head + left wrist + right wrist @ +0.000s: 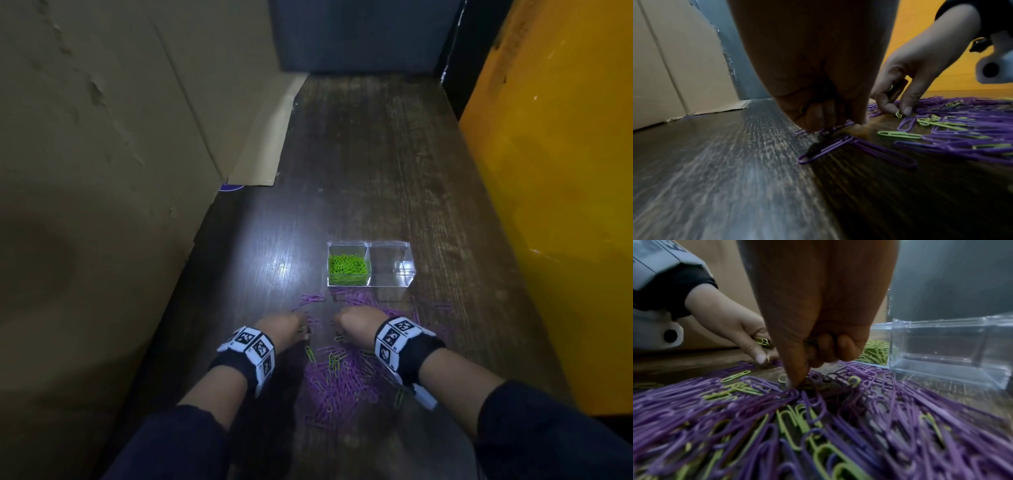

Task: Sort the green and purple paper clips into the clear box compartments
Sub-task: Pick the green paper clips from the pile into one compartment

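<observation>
A clear two-compartment box (pixel 390 278) stands on the dark wood table; its left compartment holds green clips (pixel 347 268) and its right one is bare. A mixed pile of purple and green clips (pixel 342 383) lies in front of it. My left hand (pixel 305 326) is at the pile's left edge with fingers curled, holding green clips (pixel 762 341) while its tips touch purple clips (pixel 830 128). My right hand (pixel 337 325) is down on the pile and pinches a green clip (pixel 898 113) between thumb and finger. The box (pixel 941 345) stands just right of that hand.
A tall cardboard wall (pixel 102 137) bounds the table on the left, with a flap (pixel 263 150) lying on the surface. A yellow panel (pixel 565 171) stands on the right and a dark panel (pixel 359 34) at the back. Loose purple clips (pixel 311 298) lie near the box.
</observation>
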The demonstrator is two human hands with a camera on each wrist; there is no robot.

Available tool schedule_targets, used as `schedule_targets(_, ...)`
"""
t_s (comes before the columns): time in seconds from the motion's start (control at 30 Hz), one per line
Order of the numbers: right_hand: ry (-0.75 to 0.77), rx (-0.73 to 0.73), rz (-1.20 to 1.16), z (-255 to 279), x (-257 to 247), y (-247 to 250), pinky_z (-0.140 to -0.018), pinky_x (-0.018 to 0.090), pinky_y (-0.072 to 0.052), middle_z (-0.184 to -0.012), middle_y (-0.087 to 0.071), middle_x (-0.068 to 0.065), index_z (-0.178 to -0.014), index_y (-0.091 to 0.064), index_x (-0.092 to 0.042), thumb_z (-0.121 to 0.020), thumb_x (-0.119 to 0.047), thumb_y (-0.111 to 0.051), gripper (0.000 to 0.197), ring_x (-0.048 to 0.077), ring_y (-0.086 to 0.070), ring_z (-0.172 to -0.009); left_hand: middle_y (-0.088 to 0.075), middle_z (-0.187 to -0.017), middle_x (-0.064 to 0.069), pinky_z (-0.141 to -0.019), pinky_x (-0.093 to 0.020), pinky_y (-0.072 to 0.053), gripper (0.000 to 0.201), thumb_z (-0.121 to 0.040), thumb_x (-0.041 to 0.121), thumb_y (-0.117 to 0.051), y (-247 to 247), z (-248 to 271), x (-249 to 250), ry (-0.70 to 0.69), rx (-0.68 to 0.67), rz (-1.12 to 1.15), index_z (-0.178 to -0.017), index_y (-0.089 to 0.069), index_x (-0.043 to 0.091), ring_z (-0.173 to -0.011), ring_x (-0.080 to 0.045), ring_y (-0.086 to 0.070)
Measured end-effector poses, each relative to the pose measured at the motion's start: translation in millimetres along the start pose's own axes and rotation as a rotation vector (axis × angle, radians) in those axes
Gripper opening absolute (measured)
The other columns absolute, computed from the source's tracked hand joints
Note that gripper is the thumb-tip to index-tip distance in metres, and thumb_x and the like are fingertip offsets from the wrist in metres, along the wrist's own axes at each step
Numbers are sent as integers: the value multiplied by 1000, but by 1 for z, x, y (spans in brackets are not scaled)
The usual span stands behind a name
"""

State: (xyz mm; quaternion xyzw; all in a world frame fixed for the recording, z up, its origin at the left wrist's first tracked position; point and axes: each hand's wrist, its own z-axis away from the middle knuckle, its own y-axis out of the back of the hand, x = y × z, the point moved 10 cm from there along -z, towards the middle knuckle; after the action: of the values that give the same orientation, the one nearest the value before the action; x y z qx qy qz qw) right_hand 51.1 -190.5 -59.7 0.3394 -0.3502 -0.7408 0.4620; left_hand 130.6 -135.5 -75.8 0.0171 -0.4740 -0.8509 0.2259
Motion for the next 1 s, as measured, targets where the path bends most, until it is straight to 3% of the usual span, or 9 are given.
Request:
schedule_targets(0.07, -19, -37, -3, -2, 4, -2, -82, 40, -47, -101, -59, 20, -103, -61, 0, -90, -8, -45, 22, 31, -58, -94, -61, -115, -14, -86, -32, -43, 30, -97, 32, -42, 0, 1, -3, 22, 34, 128, -114, -50, 10, -105, -29, -58)
schedule_targets(0.2, -26, 44, -338, 5, 18, 9, -78, 34, -45, -90, -50, 6, -80, -47, -17, -93, -17, -45, 13, 20, -53, -83, -60, -106, -16, -81, -30, -41, 31, -100, 31, -32, 7, 11, -10, 13, 122, 340, -111, -47, 6, -99, -29, -58)
schedule_targets(0.33, -147, 248, -1015, 27, 46, 32, -47, 3, -39, -76, -55, 5, -106, -52, -6, -95, -2, -43, 15, -5, -51, -47, -56, -91, -9, -72, -24, -34, 26, -100, 20, -32, 21, 19, -17, 16, 224, 484, -104, -52, 5, -83, -22, -52)
schedule_targets(0.4, -207, 252, -1262, 33, 58, 29, -37, 8, -34, -66, -49, 5, -107, -51, 0, -95, 3, -36, 19, -4, -45, -34, -53, -74, -4, -67, -24, -35, 23, -98, 16, -33, 24, 18, -20, 31, 260, 553, -84, -51, 12, -67, -18, -48)
schedule_targets(0.47, -232, 212, -1382, 35, 59, 22, -38, 14, -36, -64, -48, 6, -87, -54, -3, -96, -1, -37, 19, 0, -47, -33, -49, -57, -1, -62, -27, -38, 32, -96, 12, -33, 20, 17, -21, 43, 267, 624, -66, -43, 16, -50, -16, -45)
schedule_targets(0.53, -239, 171, -1265, 31, 55, 14, -43, 16, -39, -64, -49, 4, -76, -53, -9, -95, -11, -47, 20, 4, -51, -40, -45, -48, -1, -58, -28, -39, 39, -97, 12, -34, 17, 17, -20, 52, 278, 712, -58, -38, 17, -40, -15, -42)
schedule_targets(0.67, -159, 144, -646, 14, 32, 6, -70, 26, -43, -84, -65, 5, -89, -64, -8, -87, -26, -60, 18, 17, -57, -75, -40, -48, 1, -43, -20, -32, 36, -99, 22, -39, 9, 18, -8, 39, 234, 831, -64, -39, 18, -31, -4, -35)
schedule_targets(0.87, -94, 104, -186, 8, 20, 3, -83, 32, -46, -111, -64, 9, -104, -60, -12, -88, -23, -56, 20, 25, -59, -105, -59, -88, 2, -68, -16, -36, 24, -99, 20, -39, 1, 16, -3, -1, 107, 599, -98, -60, 7, -84, -12, -55)
schedule_targets(1.0, -44, 63, -77, 9, 22, 6, -83, 32, -46, -116, -62, 7, -108, -58, -15, -87, -23, -56, 23, 25, -58, -107, -64, -111, 1, -83, -23, -41, 28, -93, 38, -50, 1, 18, 0, -21, 45, 211, -112, -59, 21, -105, -18, -59)
